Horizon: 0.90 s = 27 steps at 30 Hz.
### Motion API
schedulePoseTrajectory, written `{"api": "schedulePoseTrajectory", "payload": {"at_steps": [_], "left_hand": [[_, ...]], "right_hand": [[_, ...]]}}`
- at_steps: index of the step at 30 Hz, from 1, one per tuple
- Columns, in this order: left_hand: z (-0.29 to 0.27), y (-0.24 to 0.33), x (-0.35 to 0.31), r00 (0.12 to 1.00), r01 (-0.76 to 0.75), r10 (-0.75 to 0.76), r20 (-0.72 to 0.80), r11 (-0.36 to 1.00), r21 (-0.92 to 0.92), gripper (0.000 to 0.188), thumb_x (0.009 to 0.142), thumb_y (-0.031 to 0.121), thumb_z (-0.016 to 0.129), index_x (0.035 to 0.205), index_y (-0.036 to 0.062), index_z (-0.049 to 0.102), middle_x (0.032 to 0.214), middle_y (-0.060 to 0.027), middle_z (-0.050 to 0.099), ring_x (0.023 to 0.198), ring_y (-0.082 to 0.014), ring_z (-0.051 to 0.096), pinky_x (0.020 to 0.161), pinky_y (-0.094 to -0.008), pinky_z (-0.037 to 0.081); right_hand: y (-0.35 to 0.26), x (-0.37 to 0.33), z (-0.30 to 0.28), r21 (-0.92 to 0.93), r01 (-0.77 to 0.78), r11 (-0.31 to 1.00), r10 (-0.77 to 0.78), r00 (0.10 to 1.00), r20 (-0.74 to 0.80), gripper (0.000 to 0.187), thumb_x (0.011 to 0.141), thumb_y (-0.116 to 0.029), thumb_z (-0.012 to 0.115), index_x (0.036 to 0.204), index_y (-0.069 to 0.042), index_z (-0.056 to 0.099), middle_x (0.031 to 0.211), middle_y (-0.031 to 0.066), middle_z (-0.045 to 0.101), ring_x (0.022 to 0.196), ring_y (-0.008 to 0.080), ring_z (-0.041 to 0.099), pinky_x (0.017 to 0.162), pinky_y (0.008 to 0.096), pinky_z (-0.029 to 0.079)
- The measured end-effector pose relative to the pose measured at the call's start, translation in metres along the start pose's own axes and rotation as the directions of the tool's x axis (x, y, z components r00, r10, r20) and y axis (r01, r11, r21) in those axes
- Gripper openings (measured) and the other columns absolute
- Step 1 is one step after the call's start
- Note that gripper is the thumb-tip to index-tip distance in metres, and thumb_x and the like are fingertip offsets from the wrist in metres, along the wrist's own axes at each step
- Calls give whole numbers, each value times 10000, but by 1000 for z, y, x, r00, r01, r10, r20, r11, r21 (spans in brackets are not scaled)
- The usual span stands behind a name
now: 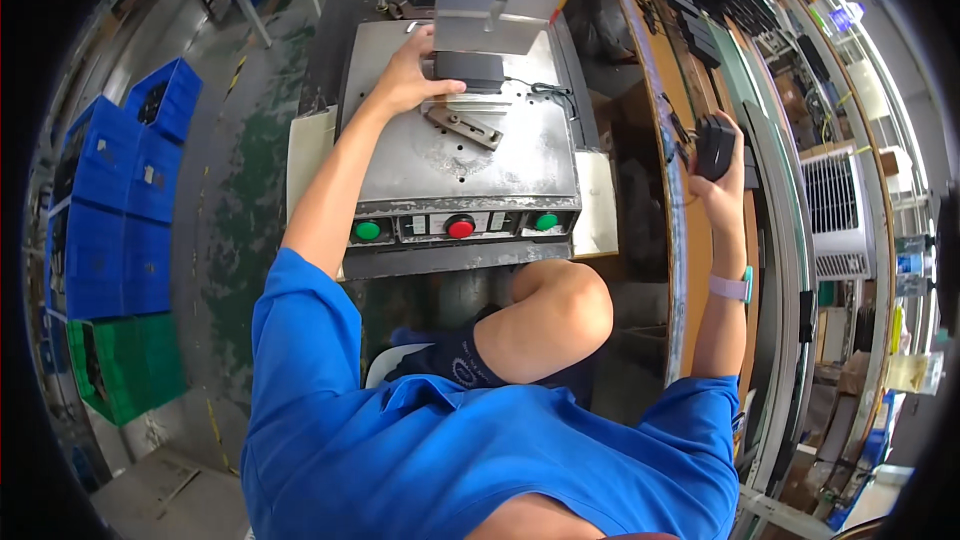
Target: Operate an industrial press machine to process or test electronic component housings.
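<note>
One black, rectangular plastic box (478, 71) lies upper centre, long axis left-right, its thin black cable (525, 83) leaving rightward; the left hand (410, 78) spans its left end, whether clenched I cannot tell; the right hand (722, 180), frame right, grasps a second black box (714, 145), lengthwise up-down; a shiny, slotted metal plate (468, 0) overhangs the scuffed steel table (400, 165).

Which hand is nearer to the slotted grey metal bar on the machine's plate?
Left. The left hand is just beyond and left of the slotted grey metal bar; the right hand, holding a boxy black object, is far to its right.
</note>
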<state>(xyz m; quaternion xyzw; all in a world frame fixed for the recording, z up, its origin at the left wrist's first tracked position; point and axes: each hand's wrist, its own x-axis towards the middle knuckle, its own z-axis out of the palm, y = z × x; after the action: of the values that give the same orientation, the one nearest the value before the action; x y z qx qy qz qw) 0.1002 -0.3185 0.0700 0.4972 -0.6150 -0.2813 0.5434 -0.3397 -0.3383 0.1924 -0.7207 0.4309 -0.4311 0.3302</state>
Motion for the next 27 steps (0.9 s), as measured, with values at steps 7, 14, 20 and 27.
{"api": "schedulePoseTrajectory", "payload": {"at_steps": [7, 14, 20, 27], "left_hand": [[-11, 32, -99, 981, -45, -155, -117, 406, -913, 770, 850, 223, 764, 1478, 63, 350, 1345, -152, 550, 1253, -273, 515, 1063, -413, 424], [24, 83, -248, 827, -78, -557, -80, 28, -997, 635, 962, 417, 604, 1494, 169, 361, 1358, -129, 507, 1194, -238, 533, 960, -442, 468], [32, 83, -280, 734, 374, -618, -281, 714, -592, 578, 881, 87, 674, 1399, 156, 426, 1167, -117, 569, 1044, -195, 566, 898, -361, 489], [26, 64, -261, 853, 401, -356, -382, 915, 44, 611, 781, -22, 685, 1338, 77, 455, 1181, -123, 585, 1084, -263, 584, 975, -367, 460]], "right_hand": [[54, 53, 63, -102, -305, 947, 319, 856, 408, 429, 906, -113, 697, 1271, -6, 499, 910, 34, 602, 717, 91, 550, 641, 238, 470], [67, 88, 203, -41, 450, 892, -405, 836, 370, 512, 940, -196, 655, 1382, -26, 461, 1143, 154, 585, 1024, 226, 592, 855, 337, 472], [23, 85, 247, -373, 862, 343, -514, 505, 693, 625, 976, -362, 556, 1531, -180, 333, 1385, 175, 455, 1285, 381, 425, 1049, 525, 362], [22, 61, 212, -418, 689, 592, -237, 645, 726, 769, 928, -439, 605, 1573, -246, 234, 1554, 188, 289, 1417, 392, 311, 1090, 564, 324]]}}
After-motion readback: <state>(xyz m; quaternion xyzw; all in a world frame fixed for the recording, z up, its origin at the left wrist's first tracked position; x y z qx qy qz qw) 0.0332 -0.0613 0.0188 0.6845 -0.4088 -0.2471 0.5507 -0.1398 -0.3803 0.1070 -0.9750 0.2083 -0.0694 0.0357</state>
